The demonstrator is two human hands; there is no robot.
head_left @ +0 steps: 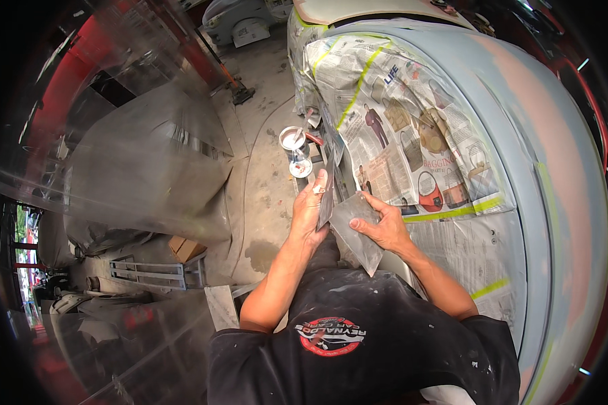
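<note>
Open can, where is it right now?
In the head view, the open can is just above centre, beyond the left hand and left of the newspaper masking.

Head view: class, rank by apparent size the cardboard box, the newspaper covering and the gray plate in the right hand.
1. Newspaper covering
2. Gray plate
3. Cardboard box
The box lies farther from the camera, so true size is unsure.

a dark grey, thin, flat plate [326, 197] stands tilted nearly edge-on in the left hand [307, 210]. just beside it, a lighter grey, smudged, four-cornered flat sheet [358, 241] slants in the right hand [389, 231], thumb across its broad face, one corner pointing toward the body.
</note>
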